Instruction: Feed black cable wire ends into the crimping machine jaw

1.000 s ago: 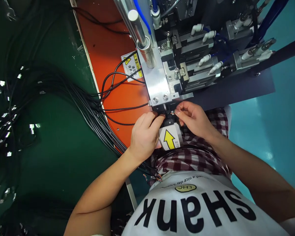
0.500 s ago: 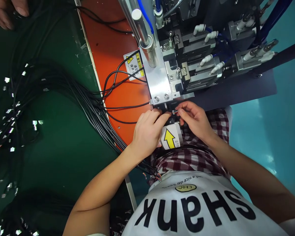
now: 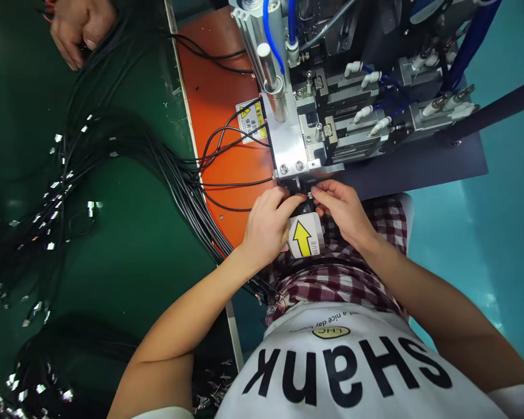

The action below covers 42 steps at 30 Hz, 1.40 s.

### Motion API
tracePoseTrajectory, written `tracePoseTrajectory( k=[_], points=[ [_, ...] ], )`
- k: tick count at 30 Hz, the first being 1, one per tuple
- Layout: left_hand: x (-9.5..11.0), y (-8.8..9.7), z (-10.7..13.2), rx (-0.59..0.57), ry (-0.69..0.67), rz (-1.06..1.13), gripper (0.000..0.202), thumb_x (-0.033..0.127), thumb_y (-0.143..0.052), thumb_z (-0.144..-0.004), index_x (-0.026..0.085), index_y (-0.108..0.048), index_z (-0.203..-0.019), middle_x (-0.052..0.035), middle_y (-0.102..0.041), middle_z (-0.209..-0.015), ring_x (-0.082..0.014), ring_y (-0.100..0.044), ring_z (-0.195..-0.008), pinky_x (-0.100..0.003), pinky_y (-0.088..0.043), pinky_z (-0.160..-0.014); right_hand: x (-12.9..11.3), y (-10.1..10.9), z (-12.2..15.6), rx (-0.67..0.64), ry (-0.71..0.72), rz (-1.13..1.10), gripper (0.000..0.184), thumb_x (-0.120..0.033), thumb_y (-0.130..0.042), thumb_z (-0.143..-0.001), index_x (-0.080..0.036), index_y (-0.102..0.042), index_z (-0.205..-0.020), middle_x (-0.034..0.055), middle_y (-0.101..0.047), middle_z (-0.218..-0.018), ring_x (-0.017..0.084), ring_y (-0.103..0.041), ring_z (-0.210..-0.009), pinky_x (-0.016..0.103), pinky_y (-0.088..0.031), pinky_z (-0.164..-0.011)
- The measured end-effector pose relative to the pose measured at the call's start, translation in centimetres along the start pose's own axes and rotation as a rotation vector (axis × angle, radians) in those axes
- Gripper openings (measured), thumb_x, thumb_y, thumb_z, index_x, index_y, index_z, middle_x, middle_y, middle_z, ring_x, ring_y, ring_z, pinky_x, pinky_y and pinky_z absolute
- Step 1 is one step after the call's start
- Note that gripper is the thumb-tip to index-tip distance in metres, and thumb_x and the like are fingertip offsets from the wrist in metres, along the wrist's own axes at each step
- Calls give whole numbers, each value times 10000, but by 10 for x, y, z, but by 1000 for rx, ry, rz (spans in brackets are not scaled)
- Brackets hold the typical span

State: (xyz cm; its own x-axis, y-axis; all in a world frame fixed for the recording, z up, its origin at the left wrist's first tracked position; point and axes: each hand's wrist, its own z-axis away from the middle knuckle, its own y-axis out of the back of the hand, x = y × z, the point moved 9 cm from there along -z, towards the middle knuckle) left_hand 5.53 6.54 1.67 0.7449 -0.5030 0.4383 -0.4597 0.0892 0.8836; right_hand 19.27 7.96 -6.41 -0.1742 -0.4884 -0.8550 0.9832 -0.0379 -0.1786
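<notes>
My left hand (image 3: 267, 226) rests at the front end of the machine's metal block (image 3: 288, 142), its thumb and fingers closed together; what they grip is hidden. From the right, my right hand (image 3: 343, 210) pinches a small silvery connector (image 3: 310, 196) between thumb and forefinger. The fingertips of both hands nearly meet at this piece, just beyond a white label with a yellow arrow (image 3: 303, 237). A thin black cable (image 3: 227, 205) runs across the orange plate and disappears under my left hand.
A thick bundle of black cables (image 3: 179, 192) with metal-tipped ends lies on the green table (image 3: 126, 250). Another person's hand (image 3: 82, 26) is at the upper left. Pneumatic cylinders (image 3: 353, 137) with blue hoses stand beyond my right hand. A warning label (image 3: 251, 122) marks the orange plate (image 3: 218, 75).
The view has shifted, so the table and machine sit further right. My right fingertips have closed in over the connector, now less visible. More of the other person's hand shows.
</notes>
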Motion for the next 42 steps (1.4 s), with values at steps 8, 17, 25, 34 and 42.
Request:
tracePoseTrajectory(
  k=[8,17,25,34,42],
  points=[
    [-12,27,27,138,114,190,273,153,-462,-995,169,-631,-1209,-106,-607,-1128,-185,-596,-1058,-346,-525,-942,7,1,0,-49,-167,-62,281,-393,-818,-753,-160,-662,-774,-23,-622,-734,34,-497,-512,197,-374,-518],
    [-17,28,65,77,3,-195,505,70,-438,-956,131,-487,-1455,-199,-607,-1306,-288,-559,-1234,-473,-496,-1052,13,2,0,-92,-194,-86,335,-446,-820,-759,-153,-662,-795,-19,-615,-757,28,-501,-516,181,-378,-513],
    [-23,27,64,118,15,-185,539,80,-465,-952,185,-480,-1480,-172,-629,-1285,-280,-581,-1220,-467,-509,-1039,7,4,2,-95,-35,-20,207,-346,-746,-825,-162,-662,-782,-25,-608,-726,51,-505,-538,214,-369,-548],
    [-26,27,65,146,5,-156,553,50,-523,-922,181,-504,-1459,-173,-637,-1278,-280,-590,-1212,-468,-511,-1034,8,1,-1,-140,-128,-59,187,-307,-766,-781,-155,-675,-842,-28,-591,-727,59,-534,-532,219,-367,-528],
    [-27,27,66,154,11,-151,549,77,-498,-945,207,-485,-1478,-161,-634,-1277,-274,-585,-1213,-464,-505,-1034,6,-1,-5,-20,-91,-51,196,-286,-739,-796,-155,-612,-722,-28,-569,-676,46,-503,-494,211,-360,-506]
  ],
)
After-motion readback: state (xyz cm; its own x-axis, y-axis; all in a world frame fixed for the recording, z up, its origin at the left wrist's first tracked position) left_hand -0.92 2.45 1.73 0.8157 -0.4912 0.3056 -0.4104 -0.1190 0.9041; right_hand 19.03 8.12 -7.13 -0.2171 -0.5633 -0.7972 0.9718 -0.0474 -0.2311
